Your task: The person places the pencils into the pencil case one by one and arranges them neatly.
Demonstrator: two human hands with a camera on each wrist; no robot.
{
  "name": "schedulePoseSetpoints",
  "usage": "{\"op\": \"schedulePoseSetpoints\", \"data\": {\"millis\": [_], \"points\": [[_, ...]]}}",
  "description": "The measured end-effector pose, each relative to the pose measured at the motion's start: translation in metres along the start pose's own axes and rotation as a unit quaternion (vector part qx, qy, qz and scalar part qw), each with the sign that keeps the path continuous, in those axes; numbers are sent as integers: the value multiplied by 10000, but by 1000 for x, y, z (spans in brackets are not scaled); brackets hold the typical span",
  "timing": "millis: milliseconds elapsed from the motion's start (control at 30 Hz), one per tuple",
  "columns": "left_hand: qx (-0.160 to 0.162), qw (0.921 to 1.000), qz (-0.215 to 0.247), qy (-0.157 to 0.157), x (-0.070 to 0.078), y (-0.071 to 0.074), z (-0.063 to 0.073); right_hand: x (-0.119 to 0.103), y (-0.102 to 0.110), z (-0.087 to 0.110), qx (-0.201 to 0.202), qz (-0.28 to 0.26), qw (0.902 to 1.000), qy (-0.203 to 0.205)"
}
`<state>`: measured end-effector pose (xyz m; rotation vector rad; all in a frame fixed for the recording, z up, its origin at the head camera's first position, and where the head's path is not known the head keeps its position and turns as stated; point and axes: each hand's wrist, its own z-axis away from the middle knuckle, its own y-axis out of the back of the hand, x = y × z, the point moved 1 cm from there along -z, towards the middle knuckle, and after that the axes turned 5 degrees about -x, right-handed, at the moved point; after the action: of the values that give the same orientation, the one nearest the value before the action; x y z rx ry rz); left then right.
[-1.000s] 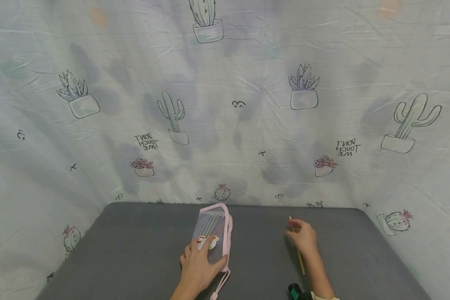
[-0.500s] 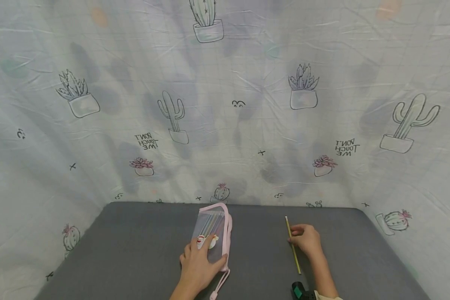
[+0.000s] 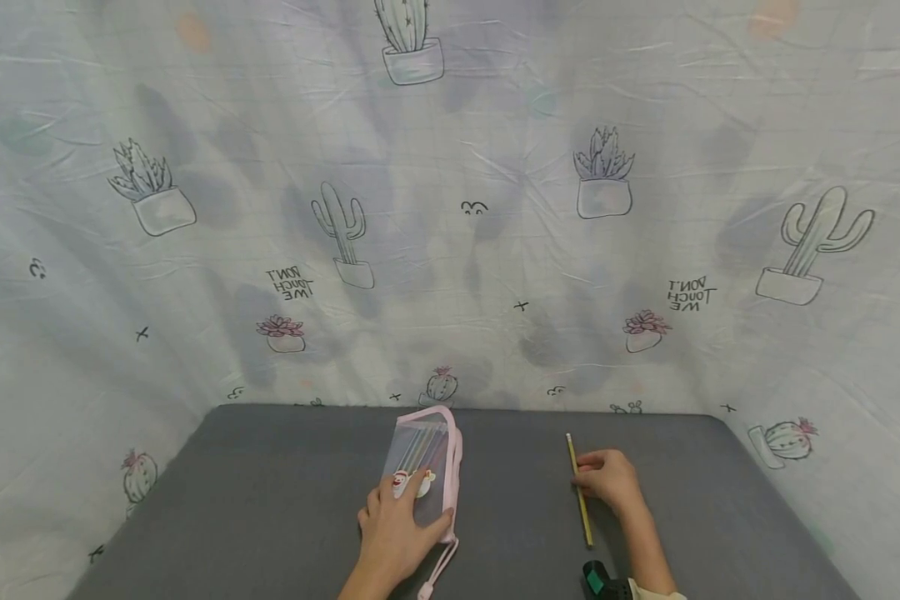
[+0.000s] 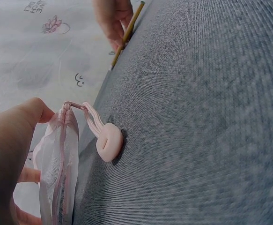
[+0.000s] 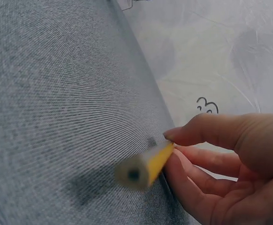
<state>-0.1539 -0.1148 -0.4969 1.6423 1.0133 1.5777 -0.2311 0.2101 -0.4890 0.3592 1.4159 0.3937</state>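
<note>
Cactus-print sheet (image 3: pixel 495 167) backs grey surface (image 3: pixel 270 500). Left hand (image 3: pixel 397 533) at 7 o'clock, fingers curled over near end of clear pink pencil case (image 3: pixel 423 454), gripping it flat on the surface. Right hand (image 3: pixel 607 479) at 4 o'clock, fingertips pinching yellow pencil (image 3: pixel 579 492) lying lengthwise toward 12.

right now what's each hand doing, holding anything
Left hand: holding the pink pencil case down on the grey table.
Right hand: fingers pinching the yellow pencil.
</note>
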Motion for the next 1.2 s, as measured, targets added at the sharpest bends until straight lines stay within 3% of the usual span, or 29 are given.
{"op": "schedulePoseSetpoints", "data": {"millis": [400,1200], "points": [[65,10000,6,-19,-1,0,1,-1,-5,1,-348,-913,9950,-227],[-28,10000,22,38,-1,0,-1,-21,-34,2,-284,-1414,9894,144]]}}
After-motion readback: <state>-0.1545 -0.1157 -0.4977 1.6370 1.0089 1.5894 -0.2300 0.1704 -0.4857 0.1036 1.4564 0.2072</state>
